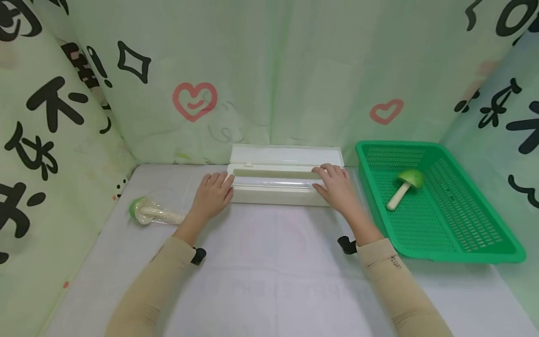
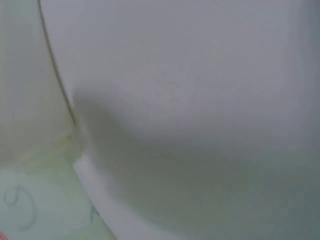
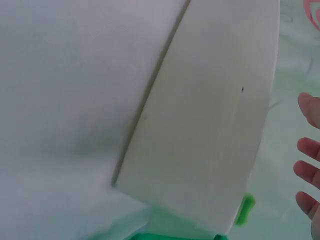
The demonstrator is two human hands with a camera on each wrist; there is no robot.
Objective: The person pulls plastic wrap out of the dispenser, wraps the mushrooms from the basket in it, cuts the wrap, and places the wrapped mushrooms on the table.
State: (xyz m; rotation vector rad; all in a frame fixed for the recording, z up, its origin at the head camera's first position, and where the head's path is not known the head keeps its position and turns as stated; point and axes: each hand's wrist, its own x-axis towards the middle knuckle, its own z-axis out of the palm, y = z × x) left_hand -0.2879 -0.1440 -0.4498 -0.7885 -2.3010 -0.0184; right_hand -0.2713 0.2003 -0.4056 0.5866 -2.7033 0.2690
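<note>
A long white plastic-wrap dispenser (image 1: 278, 195) with its lid (image 1: 286, 154) raised stands at the back of the table. A roll of clear wrap (image 1: 275, 182) lies inside it. My left hand (image 1: 212, 194) is at the dispenser's left end, fingers together and pointing forward. My right hand (image 1: 337, 189) is over its right end, with the fingers loosely spread; contact is hard to tell. In the right wrist view, the fingertips (image 3: 307, 175) stand apart at the edge, beside the dispenser's front wall (image 3: 195, 115). The left wrist view is blurred and shows no fingers.
Left of my left hand lies a green-capped toy mushroom (image 1: 151, 212) in clear wrap. A green basket (image 1: 463, 255) stands on the right with an unwrapped toy mushroom (image 1: 408, 182) inside. Printed green curtains (image 1: 311, 70) enclose the white-covered table (image 1: 269, 281).
</note>
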